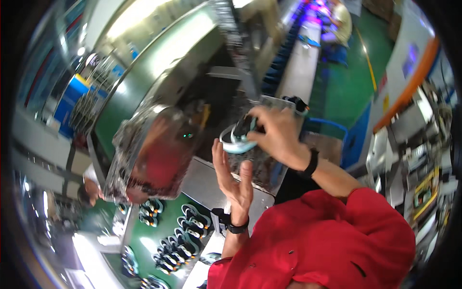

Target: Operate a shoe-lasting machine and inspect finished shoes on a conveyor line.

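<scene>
A dark shoe with a pale white and light-blue sole (237, 146) is held over the work surface, its shape smeared by motion. My right hand (279, 134), with a black band on the wrist, grips the upper of the shoe from its right side. Just below the sole is my left hand (235, 185), its fingers stretched upward and thumb apart. Its fingertips come close to the sole's left end; whether they touch I cannot tell. A dark band and a small device sit on the left wrist.
A plastic-wrapped, reflective box-shaped panel (161, 154) stands left of my hands. Several shoes (178, 245) stand in rows at lower left. A long conveyor (301, 67) runs away at the top, with a seated person (340, 24) beside it. A blue-rimmed bin (327, 139) stands at right.
</scene>
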A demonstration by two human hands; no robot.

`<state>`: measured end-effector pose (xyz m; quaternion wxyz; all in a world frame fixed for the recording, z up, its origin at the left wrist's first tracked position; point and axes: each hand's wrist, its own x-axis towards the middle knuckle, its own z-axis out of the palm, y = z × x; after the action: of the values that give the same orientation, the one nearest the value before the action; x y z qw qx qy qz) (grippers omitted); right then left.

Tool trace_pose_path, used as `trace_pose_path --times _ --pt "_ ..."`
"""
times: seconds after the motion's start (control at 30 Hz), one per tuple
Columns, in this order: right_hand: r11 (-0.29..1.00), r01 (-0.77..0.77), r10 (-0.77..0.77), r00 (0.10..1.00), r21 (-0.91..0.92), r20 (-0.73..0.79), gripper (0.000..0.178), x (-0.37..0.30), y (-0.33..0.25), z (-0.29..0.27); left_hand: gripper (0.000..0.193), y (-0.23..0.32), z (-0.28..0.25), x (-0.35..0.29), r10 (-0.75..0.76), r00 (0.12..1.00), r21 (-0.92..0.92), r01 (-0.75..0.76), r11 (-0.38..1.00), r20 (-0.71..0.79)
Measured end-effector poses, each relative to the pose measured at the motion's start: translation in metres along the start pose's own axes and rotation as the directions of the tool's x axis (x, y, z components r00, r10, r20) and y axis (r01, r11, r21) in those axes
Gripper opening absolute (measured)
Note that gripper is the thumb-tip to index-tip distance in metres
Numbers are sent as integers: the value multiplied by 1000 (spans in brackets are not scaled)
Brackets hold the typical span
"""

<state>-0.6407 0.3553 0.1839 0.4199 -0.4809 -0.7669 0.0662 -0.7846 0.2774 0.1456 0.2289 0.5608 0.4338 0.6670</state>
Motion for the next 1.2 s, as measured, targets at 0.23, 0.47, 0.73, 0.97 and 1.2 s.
trace_pose_path --times 0.23,0.47,0.73,0.97,1.2 --pt "939 164 -172 985 303 0 61 -52 18 -34 48 4 33 13 61 992 371 -99 923 114" --pt "919 241 -286 952 312 107 30 -50 62 -31 20 -12 44 35 247 961 720 -260 644 126" --pt "947 120 -208 936 299 285 35 -44 55 -36 33 -2 36 62 -127 992 527 105 844 7" --pt "913 114 -214 951 393 221 27 -32 95 -59 47 -1 54 40 -29 987 489 -51 871 155" --pt "964 -107 141 982 243 -129 24 -6 242 -133 70 -24 14 -46 -101 969 862 -151 484 226"
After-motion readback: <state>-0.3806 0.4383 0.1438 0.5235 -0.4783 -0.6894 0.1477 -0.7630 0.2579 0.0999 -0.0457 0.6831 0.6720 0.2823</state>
